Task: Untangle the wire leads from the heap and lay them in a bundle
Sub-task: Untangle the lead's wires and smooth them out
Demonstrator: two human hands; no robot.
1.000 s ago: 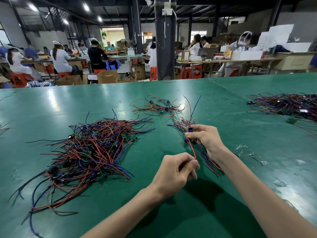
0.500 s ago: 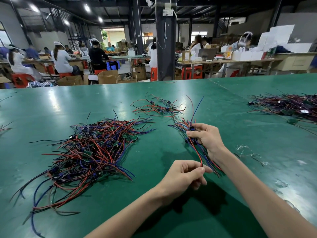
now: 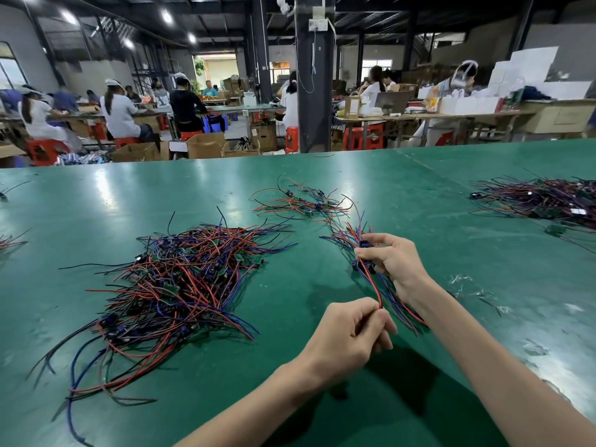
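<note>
We judge the job barely begun: the big heap (image 3: 174, 285), off to the left of our left hand (image 3: 350, 337), lies tangled, and only a small bundle (image 3: 403, 311) is gathered. Our right hand (image 3: 393, 262) grips that bundle just beyond the left, whose fingertips pinch the near end of one red lead (image 3: 371, 282) stretched between them.

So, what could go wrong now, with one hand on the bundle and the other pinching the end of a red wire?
The left hand pinches only the tip of the red wire, so it may slip free under a hard pull. The right hand grips the bundle in its middle; a pull could perhaps drag neighbouring leads out of line. The big heap lies close on the left, so loose ends might snag in it.
</note>
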